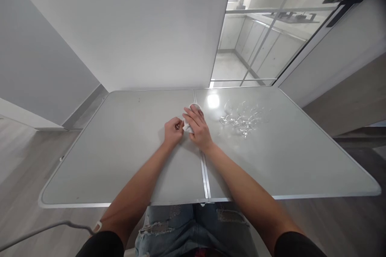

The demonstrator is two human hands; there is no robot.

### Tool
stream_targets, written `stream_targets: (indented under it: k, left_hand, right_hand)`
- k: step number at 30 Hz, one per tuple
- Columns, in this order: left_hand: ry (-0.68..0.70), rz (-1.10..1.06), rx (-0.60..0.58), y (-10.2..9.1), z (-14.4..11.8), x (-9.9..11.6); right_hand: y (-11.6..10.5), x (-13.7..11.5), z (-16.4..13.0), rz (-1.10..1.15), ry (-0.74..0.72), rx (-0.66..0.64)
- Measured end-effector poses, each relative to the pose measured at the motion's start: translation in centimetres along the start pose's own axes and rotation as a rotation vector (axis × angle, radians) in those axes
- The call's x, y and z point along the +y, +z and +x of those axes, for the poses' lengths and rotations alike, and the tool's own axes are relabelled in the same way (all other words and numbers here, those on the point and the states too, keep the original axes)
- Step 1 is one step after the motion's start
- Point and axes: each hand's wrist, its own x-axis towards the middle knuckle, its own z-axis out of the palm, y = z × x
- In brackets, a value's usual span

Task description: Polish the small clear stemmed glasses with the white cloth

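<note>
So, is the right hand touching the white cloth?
Touching. The head view shows the right hand lying over the white cloth, fingers pressed on it with no gap, beside the left hand.

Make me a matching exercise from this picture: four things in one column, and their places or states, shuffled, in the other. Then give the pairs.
Things:
1. white cloth
2. wine glasses
3. left hand
4. table seam

Places or states:
A. standing in a cluster on the right half of the table
B. running down the middle of the tabletop
C. wrapped around a glass under the right hand
D. pinching a small part at the cloth's left edge

Pairs: 1-C, 2-A, 3-D, 4-B
</note>
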Motion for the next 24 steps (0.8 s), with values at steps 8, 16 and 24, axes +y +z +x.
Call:
stream_targets:
  k: [8,16,24]
  left_hand:
    - [0.388,0.284,-0.095,-0.4,-0.5,0.2]
    - [0.490,0.351,-0.228,-0.8,-0.7,0.0]
    - [0.419,0.232,-0.275,-0.7,-0.7,-0.2]
  right_hand:
    - [-0.9,0.5,0.5,-0.309,0.038,0.020]
    - [-1.6,1.6,0.7,-0.169,0.441,0.092]
    - [-2.1,2.9,1.1,0.442,0.806,0.232]
